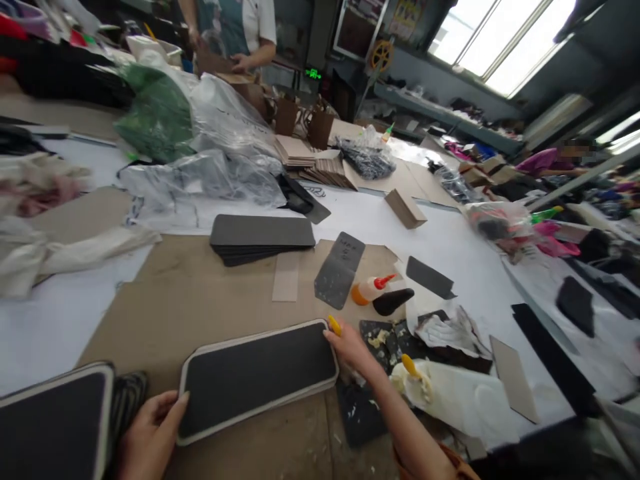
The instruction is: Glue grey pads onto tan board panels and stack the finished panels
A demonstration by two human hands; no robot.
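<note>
A long black rounded panel with a pale rim lies on the brown board in front of me, with more pale edges showing under it. My left hand grips its left end, thumb on the rim and fingers curled at the edge. At the panel's upper right corner, my right hand is closed around a small tool with a yellow end; the rest of that tool is hidden. Left of my left hand sits a stack of similar rimmed black panels, cut off by the view.
Past the panel are a stack of dark grey pieces, a marked grey template and a red-tipped glue bottle. At right lies a white glue-smeared container with a yellow-handled tool. A co-worker stands across the table.
</note>
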